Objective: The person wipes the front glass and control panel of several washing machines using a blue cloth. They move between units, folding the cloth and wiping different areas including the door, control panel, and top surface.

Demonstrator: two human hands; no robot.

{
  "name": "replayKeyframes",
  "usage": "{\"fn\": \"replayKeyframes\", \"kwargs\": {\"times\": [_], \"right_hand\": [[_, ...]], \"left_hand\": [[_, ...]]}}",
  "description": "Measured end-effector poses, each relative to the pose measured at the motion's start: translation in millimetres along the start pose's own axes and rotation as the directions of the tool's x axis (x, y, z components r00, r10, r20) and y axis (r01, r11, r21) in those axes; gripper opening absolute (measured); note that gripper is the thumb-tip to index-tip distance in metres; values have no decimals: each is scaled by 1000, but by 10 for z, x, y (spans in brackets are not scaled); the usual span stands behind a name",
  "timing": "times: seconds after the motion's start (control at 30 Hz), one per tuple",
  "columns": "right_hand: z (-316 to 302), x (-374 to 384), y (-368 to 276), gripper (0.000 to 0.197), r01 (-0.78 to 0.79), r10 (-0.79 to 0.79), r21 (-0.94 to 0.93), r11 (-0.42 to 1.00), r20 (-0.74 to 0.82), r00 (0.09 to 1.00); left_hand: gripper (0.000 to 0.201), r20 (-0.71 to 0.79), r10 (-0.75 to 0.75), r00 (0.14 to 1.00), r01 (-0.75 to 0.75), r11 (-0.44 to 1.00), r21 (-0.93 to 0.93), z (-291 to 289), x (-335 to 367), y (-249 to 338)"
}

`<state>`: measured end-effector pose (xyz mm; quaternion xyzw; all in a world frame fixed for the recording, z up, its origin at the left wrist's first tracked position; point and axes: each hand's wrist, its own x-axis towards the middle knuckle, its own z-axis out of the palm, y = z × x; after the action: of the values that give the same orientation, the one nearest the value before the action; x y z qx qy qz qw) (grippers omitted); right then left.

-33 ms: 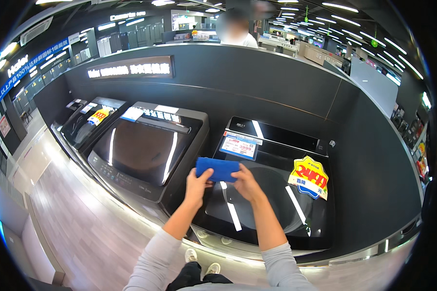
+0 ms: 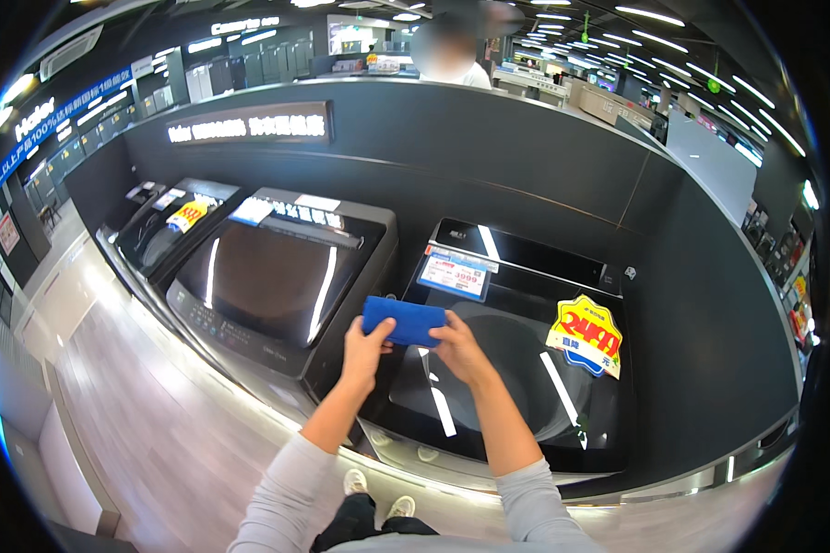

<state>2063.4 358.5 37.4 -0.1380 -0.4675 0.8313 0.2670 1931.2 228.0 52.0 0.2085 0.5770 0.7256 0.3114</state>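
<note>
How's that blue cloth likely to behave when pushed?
The blue cloth looks like matte fabric, so it's probably light and unlikely to break. Its compact bundle runs nearly straight between the left hand and right hand, suggesting some stiffness.

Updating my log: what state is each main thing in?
Blue rectangular cloth: folded, held between bare left hand and bare right hand.
Glossy black right-hand washing machine: lid shut.
Grey-framed, dark-glass middle washing machine: lid shut.
White-lettered rectangular wall sign: lit.
</note>
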Motion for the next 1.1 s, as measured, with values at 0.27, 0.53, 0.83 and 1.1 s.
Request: {"fn": "replayKeyframes", "kwargs": {"times": [0.27,0.53,0.83,1.1], "right_hand": [[593,-4,650,58,80,-91,-720,689,24,996],[1453,278,1219,59,29,-106,-634,773,-85,991],[1985,330,1643,36,-37,-268,-958,284,-116,956],[2478,460,1953,32,-185,-351,-951,249,-267,898]], "left_hand": [[40,-70,233,970,-163,837,522,-1090,-233,-65],[47,-227,34,973,47,939,340,-1927,-157,209],[52,-178,220,959,-26,696,718,-2420,150,-31],[52,-91,207,974,-97,748,657,-2893,401,-59]]}}
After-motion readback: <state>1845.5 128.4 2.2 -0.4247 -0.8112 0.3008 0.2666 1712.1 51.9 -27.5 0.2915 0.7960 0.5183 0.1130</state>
